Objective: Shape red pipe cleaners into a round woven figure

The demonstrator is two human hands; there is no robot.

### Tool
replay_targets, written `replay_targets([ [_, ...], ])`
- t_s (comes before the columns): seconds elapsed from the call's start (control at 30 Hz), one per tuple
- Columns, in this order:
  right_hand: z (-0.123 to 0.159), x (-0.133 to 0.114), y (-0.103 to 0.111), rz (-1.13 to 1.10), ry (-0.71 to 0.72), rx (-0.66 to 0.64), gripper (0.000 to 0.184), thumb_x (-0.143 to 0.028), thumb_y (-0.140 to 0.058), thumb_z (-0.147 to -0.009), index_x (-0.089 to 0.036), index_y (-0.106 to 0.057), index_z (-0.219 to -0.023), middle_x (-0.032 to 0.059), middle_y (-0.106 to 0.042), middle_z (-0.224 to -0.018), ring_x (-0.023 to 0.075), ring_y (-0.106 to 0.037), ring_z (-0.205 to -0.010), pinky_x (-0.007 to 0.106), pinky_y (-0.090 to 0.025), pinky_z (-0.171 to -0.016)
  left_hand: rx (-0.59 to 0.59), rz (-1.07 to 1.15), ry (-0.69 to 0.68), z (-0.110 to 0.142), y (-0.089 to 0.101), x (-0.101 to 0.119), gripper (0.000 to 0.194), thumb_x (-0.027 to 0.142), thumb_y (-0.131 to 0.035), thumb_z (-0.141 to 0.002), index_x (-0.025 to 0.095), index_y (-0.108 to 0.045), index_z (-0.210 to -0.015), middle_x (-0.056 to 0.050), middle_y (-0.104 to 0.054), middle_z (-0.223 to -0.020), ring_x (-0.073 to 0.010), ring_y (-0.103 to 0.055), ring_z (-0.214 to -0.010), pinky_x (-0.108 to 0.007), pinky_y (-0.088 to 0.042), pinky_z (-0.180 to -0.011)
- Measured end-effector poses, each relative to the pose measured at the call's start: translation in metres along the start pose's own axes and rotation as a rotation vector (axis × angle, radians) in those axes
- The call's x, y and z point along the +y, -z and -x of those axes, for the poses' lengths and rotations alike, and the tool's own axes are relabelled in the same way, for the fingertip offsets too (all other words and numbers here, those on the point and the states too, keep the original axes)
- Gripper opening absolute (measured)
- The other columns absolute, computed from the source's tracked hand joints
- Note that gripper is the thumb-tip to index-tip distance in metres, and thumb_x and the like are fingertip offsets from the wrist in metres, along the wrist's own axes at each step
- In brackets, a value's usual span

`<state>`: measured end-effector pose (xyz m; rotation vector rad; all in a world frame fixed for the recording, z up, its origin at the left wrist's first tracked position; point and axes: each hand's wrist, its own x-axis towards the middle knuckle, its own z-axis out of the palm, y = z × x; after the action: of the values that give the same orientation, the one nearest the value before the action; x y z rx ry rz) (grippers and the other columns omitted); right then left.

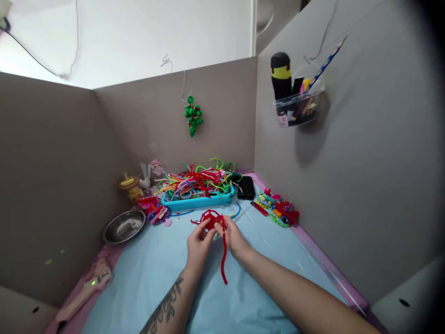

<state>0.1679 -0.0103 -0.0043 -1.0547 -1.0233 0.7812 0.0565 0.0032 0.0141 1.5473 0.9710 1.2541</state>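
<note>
Near the middle of the blue-covered table, both my hands hold a piece of bent red pipe cleaners (210,215). It has a rounded, looped top, and one long fuzzy end dangles below my right hand. My left hand (199,243) pinches the piece from the left, thumb and fingers closed on it. From the other side, my right hand (233,235) grips it with bent fingers, close to my left fingertips. Exactly how the strands cross between the fingers is hidden.
A blue tray (198,202) heaped with colourful pipe cleaners stands behind my hands. At left are a metal bowl (124,227) and a glue gun (86,292). A black phone (246,188), red cutter (259,208) and fuzzy crafts (278,208) lie at right. Grey partitions enclose the table.
</note>
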Motion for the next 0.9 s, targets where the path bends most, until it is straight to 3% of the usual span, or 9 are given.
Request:
replay_targets([
  [0.1, 0.0, -0.002, 0.002, -0.025, -0.029, 0.028, 0.02, -0.037, -0.058, -0.073, -0.018, -0.053, -0.078, 0.0018, -0.056, -0.078, 0.0149, -0.052, -0.073, 0.027, -0.044, -0.069, 0.01, -0.021, 0.007, 0.0, 0.001, 0.001, 0.041, 0.035, -0.07, -0.065, 0.016, -0.067, -0.101, 0.003, -0.056, -0.056, -0.0087, -0.042, -0.049, -0.021, -0.036, -0.049],
  [0.33, -0.004, 0.005, 0.005, -0.008, 0.007, 0.042, 0.017, -0.035, -0.058, -0.072, -0.018, -0.055, -0.075, 0.0014, -0.057, -0.073, 0.0163, -0.053, -0.073, 0.026, -0.042, -0.066, 0.018, 0.015, 0.027, -0.003, 0.003, -0.002, 0.037, 0.033, -0.07, -0.063, 0.016, -0.069, -0.097, -0.007, -0.069, -0.081, -0.0151, -0.057, -0.064, -0.026, -0.046, -0.06],
  [0.47, -0.006, 0.009, 0.005, 0.001, 0.0, 0.049, 0.017, -0.034, -0.059, -0.071, -0.018, -0.056, -0.075, 0.0011, -0.058, -0.073, 0.0158, -0.052, -0.071, 0.026, -0.042, -0.064, 0.02, 0.022, 0.038, -0.004, 0.004, -0.002, 0.035, 0.032, -0.069, -0.065, 0.016, -0.069, -0.096, -0.008, -0.07, -0.084, -0.018, -0.061, -0.072, -0.027, -0.048, -0.066],
  [0.6, -0.005, 0.009, 0.005, -0.005, -0.018, 0.049, 0.019, -0.036, -0.06, -0.07, -0.018, -0.057, -0.076, 0.0012, -0.058, -0.073, 0.0152, -0.052, -0.07, 0.025, -0.041, -0.064, 0.038, 0.056, 0.047, -0.005, 0.004, -0.003, 0.034, 0.032, -0.071, -0.063, 0.015, -0.07, -0.092, -0.007, -0.07, -0.081, -0.0167, -0.06, -0.067, -0.026, -0.047, -0.064],
  [0.8, -0.005, -0.002, 0.007, -0.014, -0.105, 0.067, 0.025, -0.04, -0.062, -0.068, -0.017, -0.058, -0.077, 0.0006, -0.056, -0.07, 0.0136, -0.049, -0.066, 0.023, -0.038, -0.058, 0.189, -0.059, 0.017, -0.01, 0.013, -0.001, 0.036, 0.035, -0.066, -0.067, 0.015, -0.068, -0.096, -0.007, -0.069, -0.083, -0.016, -0.059, -0.067, -0.025, -0.046, -0.061],
  [0.9, -0.004, -0.012, 0.008, -0.102, -0.222, -0.053, 0.027, -0.042, -0.062, -0.068, -0.016, -0.059, -0.072, -0.0037, -0.048, -0.056, 0.0091, -0.041, -0.051, 0.021, -0.031, -0.048, 0.283, -0.2, -0.061, -0.012, 0.022, 0.001, 0.033, 0.036, -0.063, -0.07, 0.017, -0.067, -0.096, -0.007, -0.069, -0.088, -0.0151, -0.058, -0.067, -0.026, -0.045, -0.063],
])
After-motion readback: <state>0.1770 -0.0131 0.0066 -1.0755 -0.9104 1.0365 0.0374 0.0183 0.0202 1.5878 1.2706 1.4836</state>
